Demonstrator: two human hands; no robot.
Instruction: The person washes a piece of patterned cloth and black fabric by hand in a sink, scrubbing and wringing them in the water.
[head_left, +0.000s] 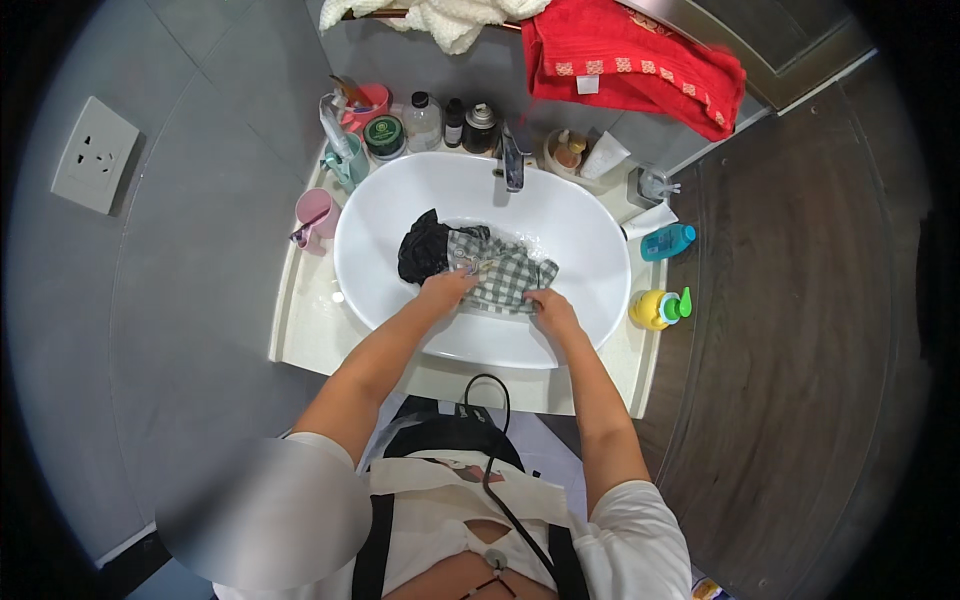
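A green-and-white checked cloth garment point(505, 280) lies spread and wet in the white oval basin point(590, 230), with some water around it. Against its left side sits a bunched black cloth point(424, 248). My left hand point(446, 288) is closed on the checked garment's near left part, close to the black cloth. With its fingers pinched, my right hand point(551, 310) grips the garment's near right edge. The garment's exact kind cannot be made out.
The faucet point(513, 165) rises at the basin's far rim. Bottles, jars and cups crowd the counter point(297, 310) around it, including a pink mug point(317, 214), a blue bottle point(667, 241) and a yellow pump bottle point(655, 309). A red towel point(625, 65) hangs above.
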